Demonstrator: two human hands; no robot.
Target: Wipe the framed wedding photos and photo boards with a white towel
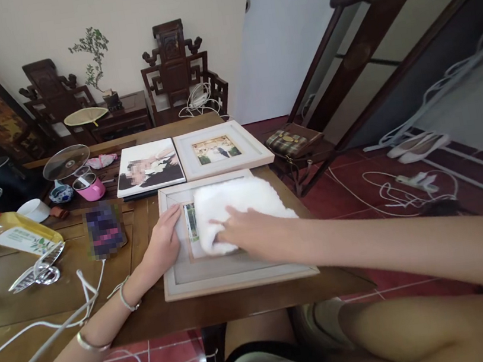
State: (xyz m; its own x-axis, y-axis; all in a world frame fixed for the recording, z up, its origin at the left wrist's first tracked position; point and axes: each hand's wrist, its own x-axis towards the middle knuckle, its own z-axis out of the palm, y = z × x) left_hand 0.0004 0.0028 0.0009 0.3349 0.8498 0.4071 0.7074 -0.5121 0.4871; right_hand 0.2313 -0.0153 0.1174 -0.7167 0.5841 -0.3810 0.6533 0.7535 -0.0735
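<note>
As one cloth (pixel 238 194) overlies one frame (pixel 238 282), two hands (pixel 165 239) (pixel 248 231) touch them.

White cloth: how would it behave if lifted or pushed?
The white cloth would probably flop when lifted; its edge crumples by the right hand. It seems light, given its fluffy look. Lying flat on the frame, it would likely slide or bunch, not roll.

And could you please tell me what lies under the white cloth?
The near frame; its photo shows only along the left, since the white cloth hides the rest.
</note>
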